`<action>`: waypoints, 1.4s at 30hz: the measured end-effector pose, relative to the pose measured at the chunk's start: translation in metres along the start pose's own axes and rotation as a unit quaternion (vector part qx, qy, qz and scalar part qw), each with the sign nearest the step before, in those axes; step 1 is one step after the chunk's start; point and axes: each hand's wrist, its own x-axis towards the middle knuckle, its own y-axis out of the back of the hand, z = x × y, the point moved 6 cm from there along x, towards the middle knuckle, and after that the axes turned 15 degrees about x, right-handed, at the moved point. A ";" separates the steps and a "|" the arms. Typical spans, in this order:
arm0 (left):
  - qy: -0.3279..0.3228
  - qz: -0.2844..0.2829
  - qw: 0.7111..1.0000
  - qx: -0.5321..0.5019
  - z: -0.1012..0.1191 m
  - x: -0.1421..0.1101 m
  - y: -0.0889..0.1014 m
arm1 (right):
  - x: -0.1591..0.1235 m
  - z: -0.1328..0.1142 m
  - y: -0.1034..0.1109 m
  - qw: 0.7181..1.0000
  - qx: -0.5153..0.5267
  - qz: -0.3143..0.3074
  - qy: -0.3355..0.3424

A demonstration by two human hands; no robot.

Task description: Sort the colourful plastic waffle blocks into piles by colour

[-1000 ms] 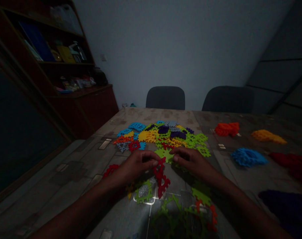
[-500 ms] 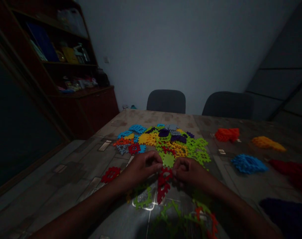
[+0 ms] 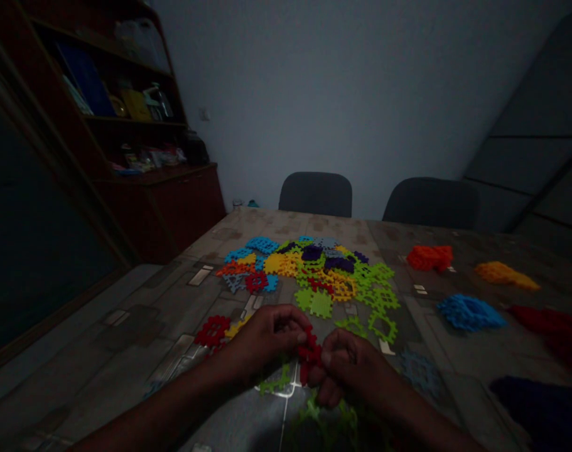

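Note:
Between my two hands is a red toothed building piece (image 3: 310, 353), seen partly edge-on. My left hand (image 3: 280, 336) pinches its upper left side with thumb and fingers. On its right side the fingers of my right hand (image 3: 341, 364) are closed. Fingers cover part of the piece, so whether it is one or several joined pieces I cannot tell. Loose green pieces (image 3: 276, 380) lie on the table just under the hands. Beyond them rests a flat green piece (image 3: 321, 302). Another red piece (image 3: 213, 331) sits left of my left wrist, beside a yellow one (image 3: 237, 326).
A mixed heap of coloured pieces (image 3: 286, 263) spreads over the middle of the table (image 3: 210, 245). To the right stand sorted piles: orange (image 3: 429, 257), yellow (image 3: 506, 275), blue (image 3: 470, 312), red (image 3: 549, 326) and dark purple (image 3: 540, 402). Two chairs (image 3: 315, 193) stand at the far edge.
Both hands have come down and nearer to me with the red piece, away from the flat green piece. The red piece is now tilted, and more green pieces show behind the hands.

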 end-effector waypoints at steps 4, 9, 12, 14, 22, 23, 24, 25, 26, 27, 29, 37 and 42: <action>-0.026 -0.050 0.995 0.081 0.008 0.012 -0.003 | 0.002 -0.019 0.013 0.988 -0.132 0.044 0.061; -0.056 -0.096 0.978 0.177 0.014 0.029 -0.011 | 0.010 -0.044 0.022 0.949 -0.277 0.082 0.124; -0.094 -0.092 0.962 0.239 0.019 0.034 -0.011 | 0.014 -0.044 0.027 0.937 -0.316 0.082 0.124; -0.120 -0.078 0.950 0.276 0.023 0.034 -0.008 | 0.015 -0.043 0.030 0.930 -0.334 0.085 0.125; -0.099 0.051 0.903 0.416 0.017 -0.011 0.012 | 0.009 -0.040 0.009 0.895 -0.419 -0.064 0.140; -0.097 0.057 0.891 0.441 0.015 -0.020 0.009 | 0.009 -0.039 0.005 0.884 -0.433 -0.085 0.154; -0.099 0.063 0.877 0.466 0.013 -0.028 0.005 | 0.010 -0.037 0.002 0.876 -0.443 -0.099 0.164; -0.107 0.068 0.864 0.488 0.012 -0.034 0.001 | 0.011 -0.035 0.000 0.870 -0.453 -0.104 0.168; -0.119 0.071 0.853 0.503 0.010 -0.040 -0.003 | 0.012 -0.033 -0.001 0.865 -0.462 -0.102 0.165; -0.134 0.072 0.846 0.511 0.009 -0.043 -0.007 | 0.014 -0.031 0.000 0.862 -0.473 -0.096 0.157; -0.157 0.063 0.837 0.521 0.005 -0.047 -0.015 | 0.016 -0.029 0.001 0.856 -0.490 -0.082 0.141; -0.223 0.071 0.806 0.544 -0.004 -0.044 -0.029 | 0.016 -0.022 0.007 0.843 -0.519 -0.058 0.127; -0.249 0.091 0.796 0.544 -0.003 -0.047 -0.030 | 0.014 -0.025 0.006 0.829 -0.543 -0.058 0.119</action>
